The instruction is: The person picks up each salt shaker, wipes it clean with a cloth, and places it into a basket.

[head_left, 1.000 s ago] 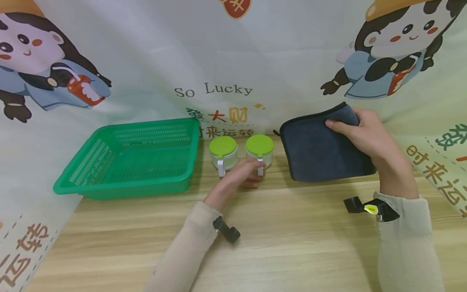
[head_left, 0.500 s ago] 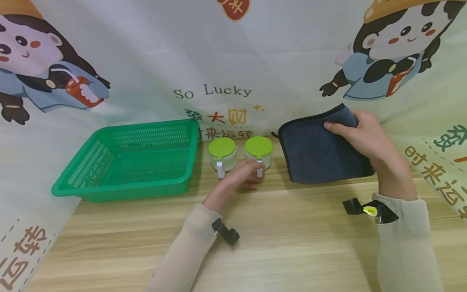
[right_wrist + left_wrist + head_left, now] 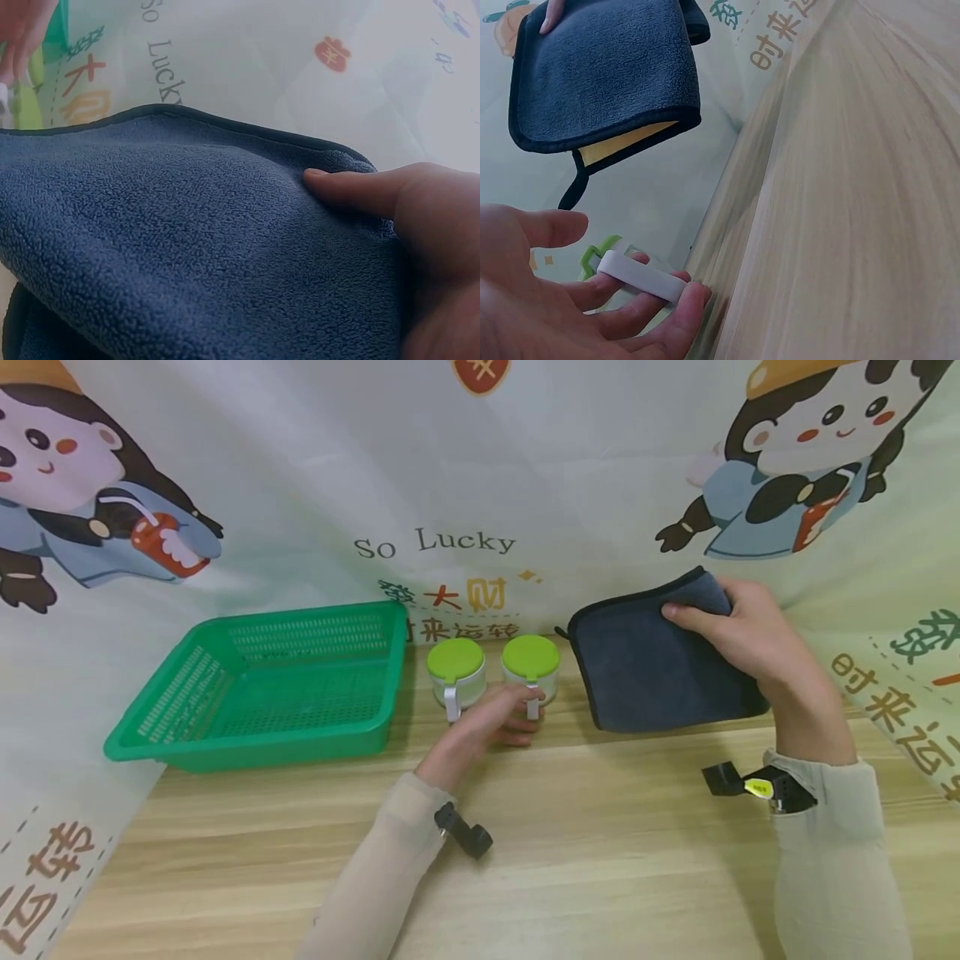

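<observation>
Head view: dark blue cloth [image 3: 652, 668], one piece, in the right hand [image 3: 757, 631]; right lidded cup [image 3: 530, 660], at the left hand [image 3: 491, 718].
Cloth, black-edged, with yellow underside [image 3: 622, 142] and corner loop [image 3: 574, 189], at the far right of the table [image 3: 600, 860]; the right hand pinches its upper right corner, thumb on the near face. Left hand grasping: fingers hooked through the right cup's white handle [image 3: 641, 277], thumb apart from it. Left lidded cup [image 3: 456, 668], likewise green-topped, upright just beside its pair. Green basket [image 3: 270, 753], slotted walls, at far left. Printed backdrop [image 3: 600, 468] behind, lettered "So Lucky". Black device [image 3: 465, 833] on the left sleeve; similar device [image 3: 787, 789] on the right.
</observation>
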Motion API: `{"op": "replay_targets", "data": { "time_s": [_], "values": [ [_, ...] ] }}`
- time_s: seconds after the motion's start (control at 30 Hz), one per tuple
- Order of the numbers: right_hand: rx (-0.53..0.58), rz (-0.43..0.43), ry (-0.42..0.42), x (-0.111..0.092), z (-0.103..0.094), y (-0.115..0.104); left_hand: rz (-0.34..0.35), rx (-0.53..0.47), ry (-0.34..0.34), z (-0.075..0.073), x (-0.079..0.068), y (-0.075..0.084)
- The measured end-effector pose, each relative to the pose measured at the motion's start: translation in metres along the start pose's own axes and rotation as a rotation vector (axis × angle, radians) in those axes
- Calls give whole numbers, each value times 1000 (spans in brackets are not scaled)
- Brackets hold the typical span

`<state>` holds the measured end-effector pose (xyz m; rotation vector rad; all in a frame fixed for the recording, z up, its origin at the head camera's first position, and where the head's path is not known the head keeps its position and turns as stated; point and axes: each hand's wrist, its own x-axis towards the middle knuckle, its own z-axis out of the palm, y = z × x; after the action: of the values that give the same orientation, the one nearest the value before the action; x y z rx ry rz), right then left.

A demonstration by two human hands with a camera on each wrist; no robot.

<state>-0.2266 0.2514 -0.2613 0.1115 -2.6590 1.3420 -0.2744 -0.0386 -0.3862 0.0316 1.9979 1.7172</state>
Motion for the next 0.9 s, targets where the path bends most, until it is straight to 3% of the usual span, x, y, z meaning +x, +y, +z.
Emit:
{"op": "replay_targets", "data": {
  "time_s": [0.9],
  "values": [
    [-2,-6,-1,0,0,-1,-15,-33,-2,0,0,0]
  ]
}}
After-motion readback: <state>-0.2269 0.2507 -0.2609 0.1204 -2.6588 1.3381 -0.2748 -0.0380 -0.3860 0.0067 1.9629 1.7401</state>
